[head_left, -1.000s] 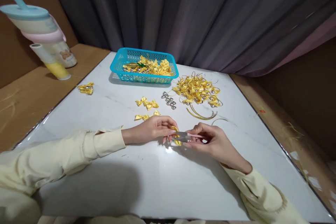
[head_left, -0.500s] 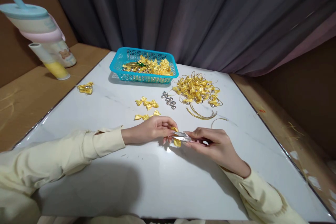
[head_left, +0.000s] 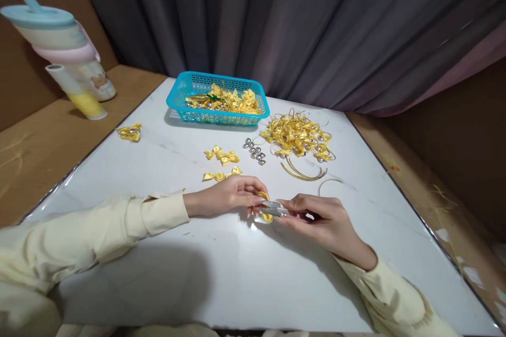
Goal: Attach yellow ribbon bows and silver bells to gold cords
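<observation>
Between the thumb and fingers of my left hand [head_left: 241, 194] is a yellow ribbon bow [head_left: 267, 216], held just above the white table [head_left: 253, 279]. My right hand [head_left: 318, 218] grips a small pair of metal scissors [head_left: 274, 208], with the blades pointing left and slightly apart at the bow. What lies between the blade tips is too small to make out. Several loose yellow bows [head_left: 228, 158] lie just beyond my left hand. A cluster of small silver bells [head_left: 255, 151] sits farther back, near cut lengths of gold cord [head_left: 302, 172].
At the back stands a blue basket [head_left: 217, 118] holding yellow bows and bells. Right of it is a pile of yellow bows with cord loops [head_left: 296, 134]. A small bow bundle [head_left: 129, 132] lies at left, near a tumbler [head_left: 59, 42] and a thread spool [head_left: 79, 95].
Both hands stay almost in place around the bow. The scissor blades have shifted very slightly, and the whole view has moved a touch.
</observation>
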{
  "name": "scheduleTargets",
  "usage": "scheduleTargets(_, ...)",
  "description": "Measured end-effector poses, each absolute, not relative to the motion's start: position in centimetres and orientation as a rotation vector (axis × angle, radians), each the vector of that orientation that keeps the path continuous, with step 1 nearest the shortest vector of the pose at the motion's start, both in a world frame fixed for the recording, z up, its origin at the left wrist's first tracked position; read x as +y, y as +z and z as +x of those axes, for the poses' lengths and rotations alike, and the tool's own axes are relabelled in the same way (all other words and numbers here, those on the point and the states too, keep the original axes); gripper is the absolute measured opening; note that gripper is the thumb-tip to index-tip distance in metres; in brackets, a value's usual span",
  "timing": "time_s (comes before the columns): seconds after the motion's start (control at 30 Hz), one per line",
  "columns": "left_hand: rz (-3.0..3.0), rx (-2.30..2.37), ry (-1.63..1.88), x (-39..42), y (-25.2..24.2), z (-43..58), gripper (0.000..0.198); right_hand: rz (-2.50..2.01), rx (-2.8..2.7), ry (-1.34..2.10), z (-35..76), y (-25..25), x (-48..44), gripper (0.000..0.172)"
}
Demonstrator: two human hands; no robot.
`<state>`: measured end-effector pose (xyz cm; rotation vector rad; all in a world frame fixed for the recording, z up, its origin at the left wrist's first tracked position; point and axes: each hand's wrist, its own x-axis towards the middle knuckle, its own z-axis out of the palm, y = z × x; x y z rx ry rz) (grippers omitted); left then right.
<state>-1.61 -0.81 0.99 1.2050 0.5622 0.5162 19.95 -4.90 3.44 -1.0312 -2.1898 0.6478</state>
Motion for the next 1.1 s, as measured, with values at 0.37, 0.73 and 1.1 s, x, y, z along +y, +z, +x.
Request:
scheduleTargets(0.37,1.187,0.551,0.499,-0.75,0.88,-1.62,0.016,-1.058,-2.170,0.657,19.92,3.42,-4.76,0.016)
scheduleTargets(0.73,1.188,0.567,0.506,-0.71,1.00,-1.65,0.014,-1.082,-2.168,0.700,19.99,3.39,-4.79,0.019)
scheduleTargets(1.1,1.094,0.534,0.527,-0.72,0.72,-1.64,0.012,-1.080,-2.128,0.732,20.07,2.98,-4.74,0.017)
